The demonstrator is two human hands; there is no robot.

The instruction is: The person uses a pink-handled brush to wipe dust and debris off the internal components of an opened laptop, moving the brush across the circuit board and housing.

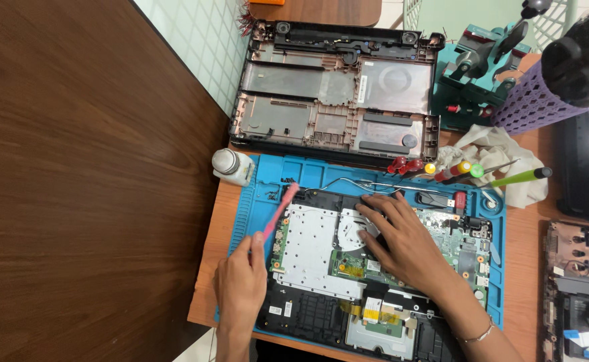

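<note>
An opened laptop base (308, 248) with a silver metal plate and a green circuit board lies on a blue work mat (244, 208). My left hand (241, 281) grips a slim pink tool (279, 209) that points up and right toward the laptop's far left corner. My right hand (405, 241) rests flat on the middle of the board, fingers spread toward the fan area.
A removed black laptop bottom cover (338, 90) leans beyond the mat. A small white bottle (230, 166) stands at the mat's far left corner. Screwdrivers (455, 169) and a white cloth (495, 157) lie at the far right. A purple holder (542, 94) and other laptop parts (579, 288) stand right.
</note>
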